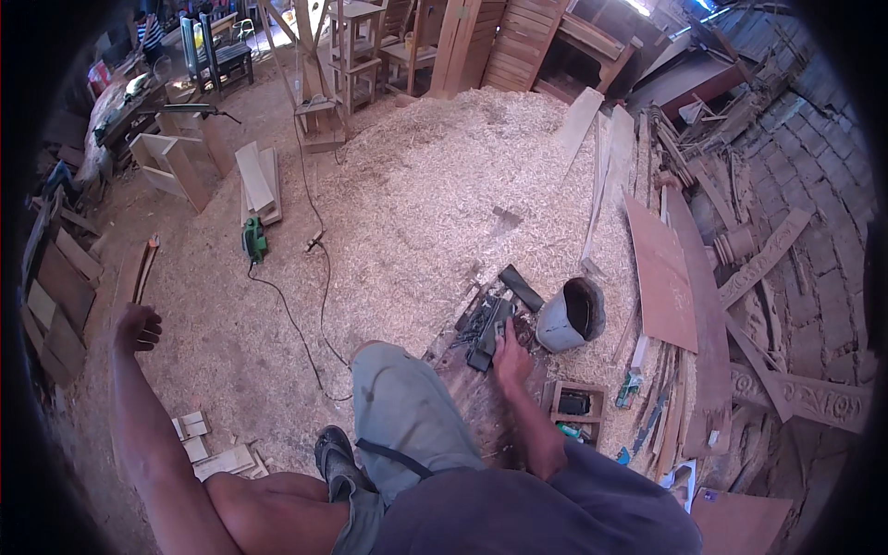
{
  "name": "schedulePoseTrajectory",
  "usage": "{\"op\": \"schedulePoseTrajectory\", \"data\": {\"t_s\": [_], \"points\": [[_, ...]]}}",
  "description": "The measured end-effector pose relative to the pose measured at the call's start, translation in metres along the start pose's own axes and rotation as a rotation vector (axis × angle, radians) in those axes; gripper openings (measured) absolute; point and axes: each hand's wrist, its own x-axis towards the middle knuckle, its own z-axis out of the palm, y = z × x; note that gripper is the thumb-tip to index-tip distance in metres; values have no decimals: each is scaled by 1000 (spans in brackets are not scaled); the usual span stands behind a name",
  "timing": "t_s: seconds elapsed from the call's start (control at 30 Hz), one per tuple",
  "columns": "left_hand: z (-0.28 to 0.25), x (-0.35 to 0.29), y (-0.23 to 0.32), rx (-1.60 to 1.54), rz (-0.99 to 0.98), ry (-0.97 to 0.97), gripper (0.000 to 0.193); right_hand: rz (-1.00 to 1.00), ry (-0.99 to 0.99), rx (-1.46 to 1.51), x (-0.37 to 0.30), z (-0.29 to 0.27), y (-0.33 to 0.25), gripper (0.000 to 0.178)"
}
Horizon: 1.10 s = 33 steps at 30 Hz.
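Right hand [511, 356] grips a dark tool [488, 335], perhaps a planer, just beside the grey bucket [569, 316]; left hand [137, 327], loosely curled and empty, hangs well apart from it.

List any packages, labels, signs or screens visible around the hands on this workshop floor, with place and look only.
No signs or screens show.
Small green and white tube-like packet: on the wood shavings right of the open wooden box, beside the right hand; label too small to make out.
Blue and white scrap: lower right, beside the boards; whether it is packaging cannot be told.
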Motion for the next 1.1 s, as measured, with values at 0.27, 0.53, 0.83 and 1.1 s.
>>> {"op": "schedulePoseTrajectory", "data": {"t_s": [0.27, 0.53, 0.83, 1.1], "points": [[-1, 10, -15, -31, -18, -50, 40, -3, 175, 57, 42, 5, -6, 51], [-29, 32, -36, -55, -89, -3, 33, -72, 242, 69, 54, -9, -12, 48], [-41, 38, -47, -328, 61, 38, 17, -41, 110, 34, 42, 1, -5, 50], [-14, 20, -8, 8, 24, 53, 25, 31, 18, 65, 4, -9, -7, 47]]}}
